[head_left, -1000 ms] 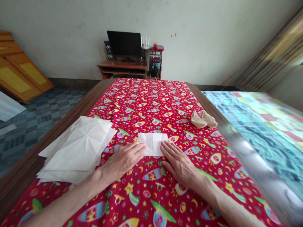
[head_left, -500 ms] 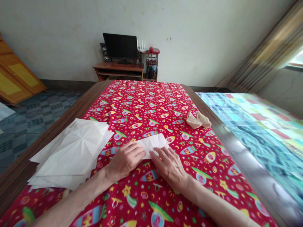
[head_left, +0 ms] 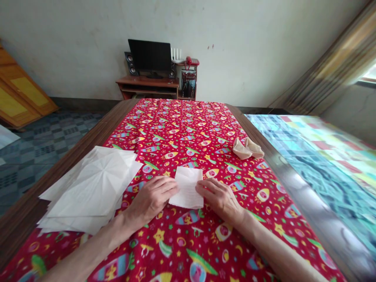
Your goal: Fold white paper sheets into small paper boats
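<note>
A folded white paper lies in front of me on the red patterned cloth, its longer sides running away from me. At its left edge my left hand has its fingers curled together, fingertips on the paper. My right hand grips the opposite edge, thumb hidden beneath the fingers. Left of my hands rests a pile of creased white paper sheets, the top one marked with folds fanning out from a point. A folded cream paper shape with raised points sits farther off to the right.
The cloth covers a brown wooden table. Beyond its far end stands a small desk with a monitor, speakers and a red telephone. A bed with a blue cover is on the right, a wooden cabinet on the left.
The folded paper has turned about a quarter turn on the cloth, from lying crosswise to lying lengthwise. My right hand reached over it, then went back to its right edge.
</note>
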Motion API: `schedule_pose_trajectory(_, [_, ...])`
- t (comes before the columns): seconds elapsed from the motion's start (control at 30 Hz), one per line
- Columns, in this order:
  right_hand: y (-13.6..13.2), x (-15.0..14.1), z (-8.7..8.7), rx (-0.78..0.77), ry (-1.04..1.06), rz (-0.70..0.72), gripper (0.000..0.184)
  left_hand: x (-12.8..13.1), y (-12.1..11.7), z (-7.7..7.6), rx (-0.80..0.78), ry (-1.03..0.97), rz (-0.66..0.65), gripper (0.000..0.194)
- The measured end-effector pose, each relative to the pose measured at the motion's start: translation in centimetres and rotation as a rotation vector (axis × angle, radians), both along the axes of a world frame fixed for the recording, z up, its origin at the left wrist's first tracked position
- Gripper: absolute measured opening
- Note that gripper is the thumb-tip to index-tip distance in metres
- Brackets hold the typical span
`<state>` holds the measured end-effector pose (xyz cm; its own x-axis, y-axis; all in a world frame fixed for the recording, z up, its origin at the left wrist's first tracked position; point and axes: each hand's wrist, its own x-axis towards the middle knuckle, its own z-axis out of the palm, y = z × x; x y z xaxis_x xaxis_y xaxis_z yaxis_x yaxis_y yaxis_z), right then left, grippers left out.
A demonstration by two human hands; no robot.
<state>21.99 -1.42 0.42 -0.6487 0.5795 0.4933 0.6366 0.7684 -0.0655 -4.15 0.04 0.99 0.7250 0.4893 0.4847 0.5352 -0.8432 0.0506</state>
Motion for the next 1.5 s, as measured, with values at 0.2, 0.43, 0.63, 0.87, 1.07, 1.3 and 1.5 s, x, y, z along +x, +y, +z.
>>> schedule_pose_trajectory(0.2, [-0.2, 0.3, -0.2, -0.073, 0.058, 0.002, 0.026, 0.1, -0.4, -0.8, -0.149, -0.105, 0.003, 0.026])
schedule_pose_trajectory(0.43, [-0.7, -0.3, -0.1, -0.358, 0.214, -0.171, 0.023, 0.7, 1.1, -2.0, -0.404, -0.327, 0.143, 0.014])
schedule_pose_trajectory(0.63, [-0.1, -1.1, -0.1, -0.445, 0.232, -0.376, 0.02, 1.5, 1.5, -2.1, -0.443, -0.227, 0.328, 0.023])
schedule_pose_trajectory(0.87, [-0.1, -1.9, 0.0, -0.369, 0.124, -0.52, 0.028, 2.6, 1.8, -0.9, -0.339, 0.026, 0.491, 0.029])
schedule_pose_trajectory(1.07, [0.3, -2.0, 0.5, -0.341, 0.001, -0.56, 0.027, 3.0, 2.6, -0.4, -0.324, 0.17, 0.542, 0.033])
schedule_pose_trajectory(1.3, [1.1, -2.0, 0.5, -0.332, -0.102, -0.593, 0.027, 2.9, 3.5, -0.2, -0.342, 0.173, 0.57, 0.034])
schedule_pose_trajectory(1.5, [1.2, -1.9, 0.3, -0.32, -0.108, -0.584, 0.028, 3.6, 2.0, 1.6, -0.091, 0.056, 0.486, 0.03])
